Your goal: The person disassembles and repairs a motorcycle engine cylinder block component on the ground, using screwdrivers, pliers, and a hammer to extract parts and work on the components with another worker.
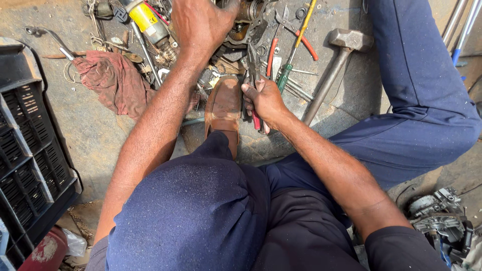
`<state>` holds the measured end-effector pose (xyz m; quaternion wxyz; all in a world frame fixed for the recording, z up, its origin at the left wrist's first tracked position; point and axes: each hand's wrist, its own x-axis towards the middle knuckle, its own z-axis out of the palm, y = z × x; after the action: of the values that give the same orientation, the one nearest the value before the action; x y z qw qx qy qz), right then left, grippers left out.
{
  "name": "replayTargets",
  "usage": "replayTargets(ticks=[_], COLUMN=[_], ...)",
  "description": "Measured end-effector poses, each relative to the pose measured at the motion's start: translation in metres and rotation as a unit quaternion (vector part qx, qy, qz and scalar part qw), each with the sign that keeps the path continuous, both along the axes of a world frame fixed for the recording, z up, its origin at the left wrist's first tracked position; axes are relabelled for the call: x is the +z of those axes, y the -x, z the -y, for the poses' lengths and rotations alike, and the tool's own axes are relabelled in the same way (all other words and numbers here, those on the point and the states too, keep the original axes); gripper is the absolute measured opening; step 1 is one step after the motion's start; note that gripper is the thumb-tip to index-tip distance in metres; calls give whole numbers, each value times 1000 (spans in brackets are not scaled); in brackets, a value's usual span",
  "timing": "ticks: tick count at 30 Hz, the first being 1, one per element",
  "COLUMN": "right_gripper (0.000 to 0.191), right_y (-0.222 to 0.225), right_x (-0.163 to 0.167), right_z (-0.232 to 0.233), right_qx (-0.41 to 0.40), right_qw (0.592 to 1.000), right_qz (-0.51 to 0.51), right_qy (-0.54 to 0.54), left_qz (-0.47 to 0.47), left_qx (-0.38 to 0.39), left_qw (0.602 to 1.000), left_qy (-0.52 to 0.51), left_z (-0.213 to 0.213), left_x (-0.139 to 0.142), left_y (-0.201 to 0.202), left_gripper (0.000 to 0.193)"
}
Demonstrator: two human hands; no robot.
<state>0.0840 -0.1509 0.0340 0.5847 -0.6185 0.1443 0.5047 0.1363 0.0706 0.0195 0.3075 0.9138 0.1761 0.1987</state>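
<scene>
Concrete floor (pixel 95 135) carrying everything: hammer (pixel 334 70) lying right of the brown shoe (pixel 224 108), red rag (pixel 113 80) lying left of it, screwdrivers (pixel 293 50) above-right, black crate (pixel 25 150) sitting far left.

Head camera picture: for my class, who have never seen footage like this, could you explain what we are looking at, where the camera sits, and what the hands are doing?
The camera is worn on a person's head and looks down at their own arms and knees as they sit on a concrete floor. The right hand grips red-handled pliers. The left hand reaches onto a greasy metal engine part. Around them lie a hammer, a green-handled screwdriver, a red rag, a black plastic crate and the person's brown shoe.
</scene>
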Motion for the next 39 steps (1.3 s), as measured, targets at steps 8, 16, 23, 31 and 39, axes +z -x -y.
replayTargets(ticks=[8, 16, 23, 31, 39], right_gripper=[6, 7, 10, 43, 61], right_y=[-3, -5, -20, -39, -21], right_x=[-4, -6, 2, 50, 71], right_z=[3, 1, 8, 26, 44], right_qx=[3, -5, -17, 28, 39], right_qw=[999, 997, 995, 998, 998], right_qz=[-1, -19, -9, -42, -38], right_qy=[-35, -69, -98, -30, -9], left_qz=[38, -12, -31, -28, 18], left_qx=[88, 141, 166, 173, 111], left_qw=[993, 956, 948, 938, 983], left_qy=[75, 257, 269, 299, 144], left_z=[-1, -4, -4, 3, 16], left_x=[-17, -23, -24, -20, -16], left_y=[21, 32, 35, 37, 45], left_gripper=[58, 69, 73, 74, 75])
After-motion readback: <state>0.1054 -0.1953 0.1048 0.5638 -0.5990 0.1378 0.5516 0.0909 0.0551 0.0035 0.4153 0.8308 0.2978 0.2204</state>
